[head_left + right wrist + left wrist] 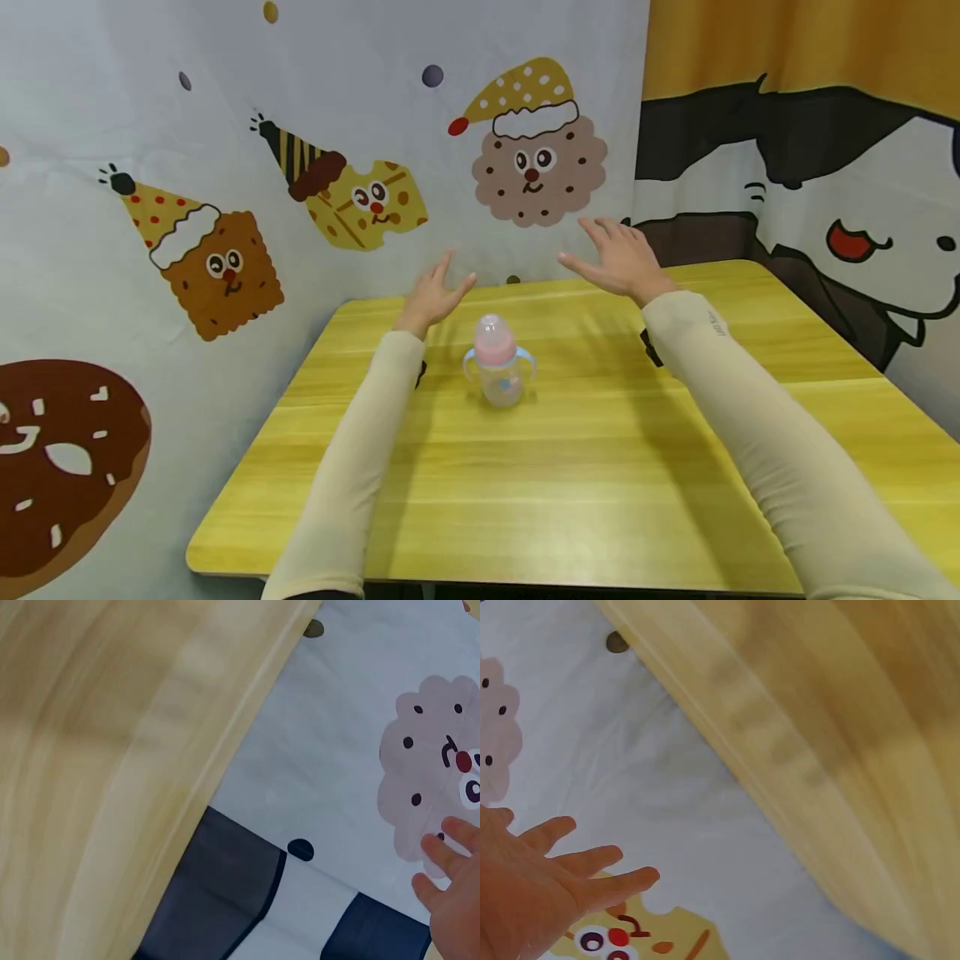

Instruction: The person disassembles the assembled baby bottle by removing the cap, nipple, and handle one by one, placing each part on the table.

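A baby bottle [498,367] with a pink collar, a clear domed cap and two pale blue handles stands upright on the yellow wood-grain table [570,483]. Up and to its left in the head view, my left hand [432,298] is held out over the table with fingers spread, holding nothing. My right hand [618,260] is raised farther to the right, fingers apart and nothing in them. In the left wrist view the left hand [547,892] shows extended fingers; the right hand [454,877] shows separated fingers at the edge of the right wrist view.
A white cloth [180,50] printed with cartoon biscuits hangs behind and left of the table. Another printed curtain [810,192], orange, black and white, hangs at the right. The table's left front corner [198,554] is rounded.
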`<state>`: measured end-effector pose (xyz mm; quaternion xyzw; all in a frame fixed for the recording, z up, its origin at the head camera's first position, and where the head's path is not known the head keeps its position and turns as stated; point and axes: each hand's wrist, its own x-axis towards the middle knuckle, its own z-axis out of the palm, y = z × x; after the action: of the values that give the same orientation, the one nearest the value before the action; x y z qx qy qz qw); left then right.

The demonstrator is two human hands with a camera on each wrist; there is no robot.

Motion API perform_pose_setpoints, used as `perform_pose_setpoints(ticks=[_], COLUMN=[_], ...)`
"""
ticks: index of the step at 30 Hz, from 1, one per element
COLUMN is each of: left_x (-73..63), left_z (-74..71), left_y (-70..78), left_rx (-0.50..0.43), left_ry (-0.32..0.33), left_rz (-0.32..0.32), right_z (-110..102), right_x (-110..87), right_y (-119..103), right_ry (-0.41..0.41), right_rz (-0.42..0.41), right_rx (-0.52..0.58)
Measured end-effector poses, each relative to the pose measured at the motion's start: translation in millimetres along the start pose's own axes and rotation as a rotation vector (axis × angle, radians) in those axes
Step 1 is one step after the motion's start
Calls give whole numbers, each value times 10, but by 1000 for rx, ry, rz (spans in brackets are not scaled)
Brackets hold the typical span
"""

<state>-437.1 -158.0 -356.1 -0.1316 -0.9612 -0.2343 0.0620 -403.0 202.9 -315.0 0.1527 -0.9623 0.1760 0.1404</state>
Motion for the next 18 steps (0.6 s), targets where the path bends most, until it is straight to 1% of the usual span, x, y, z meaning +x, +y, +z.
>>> perform_pose_setpoints(ticks=[2,4,8,11,13,18], left_x=[-24,-58,-155,-235,-281,-348], left_z=[25,55,101,98,81,38], left_y=[-37,-76,-131,-157,-174,-206], left_rx=[-45,-70,-123,-153,-162,-128], left_ry=[25,35,27,18,6,-46], left_rz=[9,11,-3,-1,22,109], right_z=[30,67,139,158,145,59], right_x=[-5,-16,-52,-82,-94,-107], right_y=[-17,-31,-62,-118,-164,-280], right_ry=[15,18,6,11,23,54], right_rz=[-18,-30,-38,-55,-79,-140], right_rx=[26,45,72,88,93,99])
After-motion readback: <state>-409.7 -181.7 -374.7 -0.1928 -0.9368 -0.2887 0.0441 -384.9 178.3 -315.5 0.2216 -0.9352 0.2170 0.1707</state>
